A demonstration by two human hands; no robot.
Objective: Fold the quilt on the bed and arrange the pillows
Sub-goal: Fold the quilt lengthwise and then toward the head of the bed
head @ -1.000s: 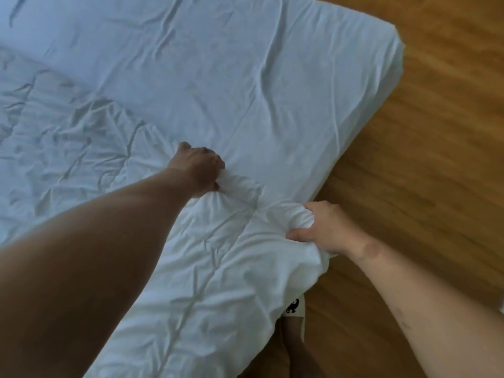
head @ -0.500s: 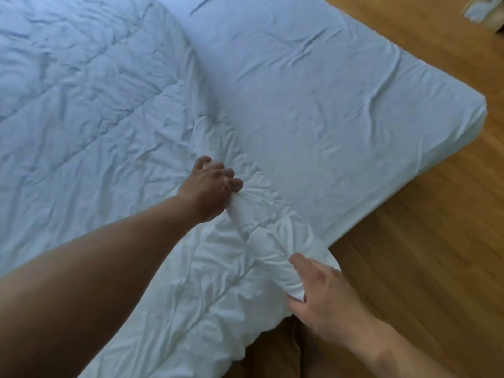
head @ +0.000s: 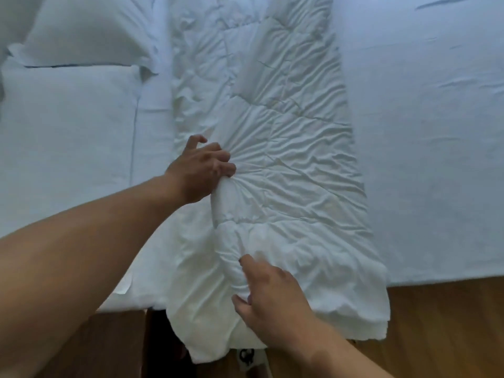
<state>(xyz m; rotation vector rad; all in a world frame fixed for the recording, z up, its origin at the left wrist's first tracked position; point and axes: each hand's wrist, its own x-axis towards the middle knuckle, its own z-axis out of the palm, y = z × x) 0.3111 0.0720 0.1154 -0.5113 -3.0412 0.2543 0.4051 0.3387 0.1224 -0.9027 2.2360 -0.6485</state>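
Since the left hand (head: pixel 200 170) is bunched into the quilt (head: pixel 294 165), its fingertips are mostly buried in cloth. It grips a fistful at the left edge of the long fold, and creases fan out from the knuckles. The right hand (head: pixel 272 298) is blurred: thumb on top of the rolled edge, fingers curled against it lower down. It reads as a pinch on the quilt, tips hard to make out. Both forearms are cut off by the frame.

The quilt lies as a long folded strip down the middle of the bed (head: pixel 436 278). Its far end is cropped at the top and its near end hangs over the bed edge, layers showing at the right corner. Left of it are two pillows: the far pillow (head: pixel 81 25), cropped at top, and the near pillow (head: pixel 68 118), cropped at left. Under the hanging end a pale thing (head: pixel 248 357) with a dark print pokes out; cannot tell what it is.

The sheet (head: pixel 425 132) is pale blue and wrinkled, bare to the quilt's right. The wood floor (head: pixel 441 331) runs along the bottom, in dark shadow at lower left.
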